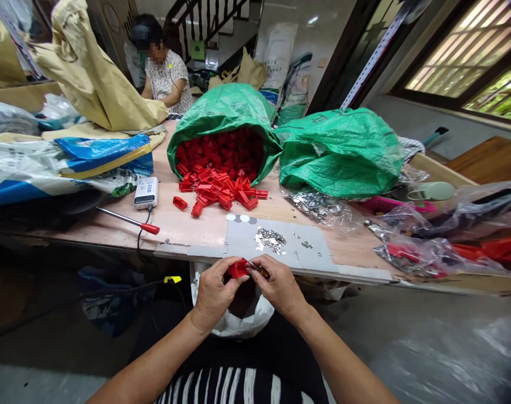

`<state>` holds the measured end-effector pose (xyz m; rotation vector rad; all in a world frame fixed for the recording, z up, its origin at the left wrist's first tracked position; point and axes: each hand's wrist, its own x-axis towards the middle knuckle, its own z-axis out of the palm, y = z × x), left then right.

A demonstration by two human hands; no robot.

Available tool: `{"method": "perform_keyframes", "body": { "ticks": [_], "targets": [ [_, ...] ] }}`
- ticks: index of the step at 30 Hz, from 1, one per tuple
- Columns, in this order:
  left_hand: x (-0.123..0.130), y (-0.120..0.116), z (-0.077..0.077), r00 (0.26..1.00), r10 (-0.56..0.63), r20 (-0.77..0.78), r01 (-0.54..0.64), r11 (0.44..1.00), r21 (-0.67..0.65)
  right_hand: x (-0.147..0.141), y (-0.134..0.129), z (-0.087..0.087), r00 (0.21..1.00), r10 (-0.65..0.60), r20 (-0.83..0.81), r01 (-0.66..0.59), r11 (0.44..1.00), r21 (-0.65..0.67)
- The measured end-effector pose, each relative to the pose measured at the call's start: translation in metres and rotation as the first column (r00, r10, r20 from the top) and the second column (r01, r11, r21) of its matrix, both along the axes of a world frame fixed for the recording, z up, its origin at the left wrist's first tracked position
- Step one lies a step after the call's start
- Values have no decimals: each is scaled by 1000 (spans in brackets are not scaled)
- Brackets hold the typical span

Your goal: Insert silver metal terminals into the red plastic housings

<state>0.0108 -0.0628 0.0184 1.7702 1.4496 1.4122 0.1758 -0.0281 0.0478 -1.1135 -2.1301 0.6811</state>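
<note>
Pinched in my left hand [217,285] is a small red plastic part [237,269], held over the front edge of the table. My right hand [279,283] is closed round the dark and amber handle of a small screwdriver [259,269], whose thin metal shaft meets the red part. Below both hands an open white sack [261,315] hangs at my lap. Just beyond them, small shiny metal pieces [270,240] lie spread on a grey mat [314,238]. Farther back, loose red parts [222,188] spill from the mouth of a green sack [230,101].
A second green sack [340,151] stands to the right, with clear bags of metal pieces [318,207] before it. On the left are a white power bank [146,192] with a cable and a red-handled lever [150,228]. Another person [167,73] sits across the table.
</note>
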Motion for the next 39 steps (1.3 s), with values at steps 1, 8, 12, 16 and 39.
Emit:
{"method": "perform_keyframes", "body": {
  "ticks": [1,8,12,16,39],
  "targets": [
    [0,0,0,1000,3,4,-3,1000,-5,0,0,1,1000,1,-5,-1,1000,-2],
    [2,-4,0,996,53,67,-51,998,-31,0,-2,1,997,33,-67,-39,995,-89],
    [3,-5,0,996,58,69,-57,998,-21,-1,-3,-2,998,16,-61,-20,997,-72],
    [2,-5,-1,998,47,42,-47,999,-12,-1,-3,-2,1000,8,-29,-9,1000,-24],
    [3,-7,-1,996,52,75,-49,998,-37,11,4,3,985,-34,-169,-16,957,-291]
  ]
}}
